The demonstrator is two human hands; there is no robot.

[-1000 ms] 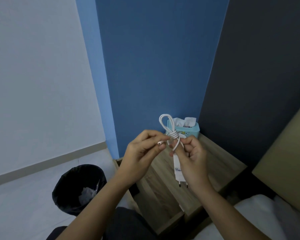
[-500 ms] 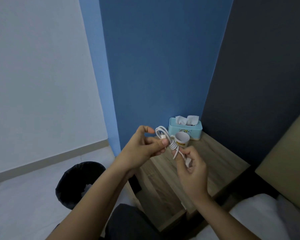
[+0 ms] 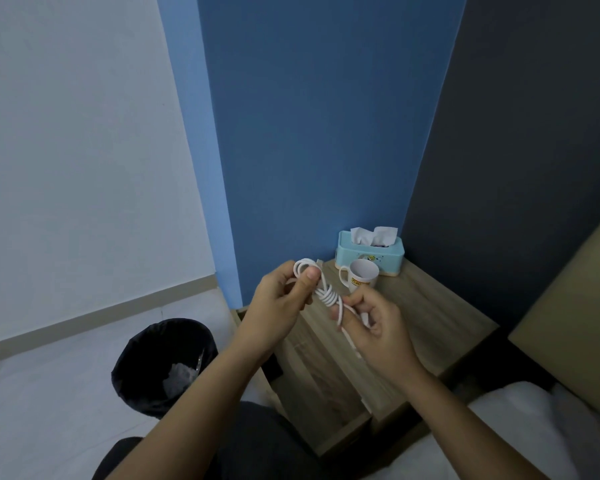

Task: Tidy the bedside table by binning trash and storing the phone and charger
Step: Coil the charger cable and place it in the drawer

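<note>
Bundling: the charger cable was pinched between left hand and right hand, both closed on it. Wraps were best kept taut; the plug seemed hidden.

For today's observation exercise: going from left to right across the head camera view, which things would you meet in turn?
Black bin → left hand → coiled white charger cable → white mug → right hand.

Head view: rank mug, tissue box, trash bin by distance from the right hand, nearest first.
From the right hand:
1. Mug, just behind the hand on the bedside table.
2. Tissue box, behind the mug at the wall.
3. Trash bin, on the floor, far left.
</note>
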